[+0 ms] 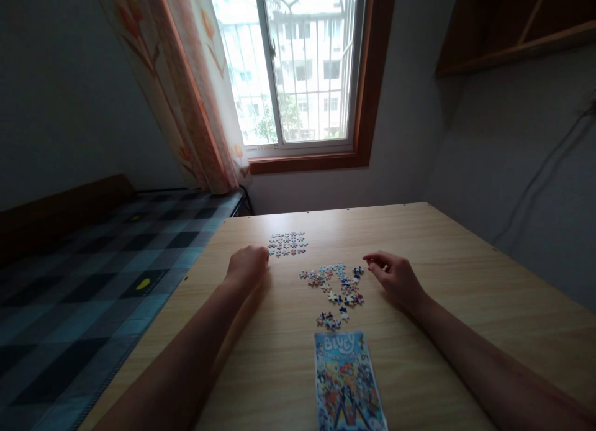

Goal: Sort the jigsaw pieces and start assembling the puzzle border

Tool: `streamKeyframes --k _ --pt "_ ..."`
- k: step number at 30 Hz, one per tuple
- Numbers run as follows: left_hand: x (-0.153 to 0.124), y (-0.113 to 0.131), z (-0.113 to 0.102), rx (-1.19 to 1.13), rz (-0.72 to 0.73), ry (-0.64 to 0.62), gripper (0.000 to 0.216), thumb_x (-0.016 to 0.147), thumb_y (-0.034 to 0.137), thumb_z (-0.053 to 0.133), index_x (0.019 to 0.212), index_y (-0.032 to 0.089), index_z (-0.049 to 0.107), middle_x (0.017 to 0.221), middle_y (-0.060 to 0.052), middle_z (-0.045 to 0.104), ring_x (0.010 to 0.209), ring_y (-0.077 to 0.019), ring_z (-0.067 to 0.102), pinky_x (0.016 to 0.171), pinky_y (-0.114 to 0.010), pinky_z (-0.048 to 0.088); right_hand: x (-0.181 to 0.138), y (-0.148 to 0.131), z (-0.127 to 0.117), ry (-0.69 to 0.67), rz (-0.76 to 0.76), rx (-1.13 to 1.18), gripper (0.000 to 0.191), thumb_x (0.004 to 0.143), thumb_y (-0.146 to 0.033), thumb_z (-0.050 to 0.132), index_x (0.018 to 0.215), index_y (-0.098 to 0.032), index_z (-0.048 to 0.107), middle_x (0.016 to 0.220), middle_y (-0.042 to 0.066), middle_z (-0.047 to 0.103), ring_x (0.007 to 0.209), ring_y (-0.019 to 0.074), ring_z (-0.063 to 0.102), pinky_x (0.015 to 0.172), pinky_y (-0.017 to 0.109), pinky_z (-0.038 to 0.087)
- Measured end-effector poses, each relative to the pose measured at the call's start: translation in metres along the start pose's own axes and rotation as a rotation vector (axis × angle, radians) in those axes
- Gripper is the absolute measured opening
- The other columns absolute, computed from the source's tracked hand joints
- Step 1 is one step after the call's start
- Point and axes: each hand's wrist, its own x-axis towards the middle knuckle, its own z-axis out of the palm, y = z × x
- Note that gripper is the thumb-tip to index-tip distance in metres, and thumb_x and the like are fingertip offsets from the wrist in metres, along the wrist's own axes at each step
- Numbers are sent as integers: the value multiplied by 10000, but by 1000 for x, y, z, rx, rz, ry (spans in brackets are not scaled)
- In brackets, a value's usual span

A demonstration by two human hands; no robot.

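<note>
My left hand [247, 265] rests on the wooden table [447, 276] in a loose fist, right beside a small block of joined puzzle pieces [287, 244]. My right hand [393, 276] lies on the table with fingers curled and pinched together, at the right edge of a loose scatter of puzzle pieces [336, 286]. Whether a piece sits in the pinch I cannot make out. A colourful puzzle picture card [348, 381] lies flat near the table's front edge, between my forearms.
A bed with a dark checked cover [93, 276] stands against the table's left side. A window [302, 64] with a patterned curtain [186, 89] is behind the table. A wall and a wooden shelf [516, 27] are at the right.
</note>
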Motion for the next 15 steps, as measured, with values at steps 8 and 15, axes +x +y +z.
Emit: streamKeyframes --k 8,15 --pt "2 -10 5 -74 53 -75 211 766 242 592 837 233 790 884 -104 760 776 -242 671 643 -289 432 -2 -3 1 -20 -20 23 247 857 -319 574 937 -185 766 853 62 758 630 170 610 629 300 488" --pt "8 -25 5 -141 70 -134 225 785 313 617 904 283 805 938 -58 779 859 -247 687 660 -280 435 -2 -3 2 -47 -9 13 255 854 -328 567 931 -189 766 812 56 744 614 169 592 611 300 481"
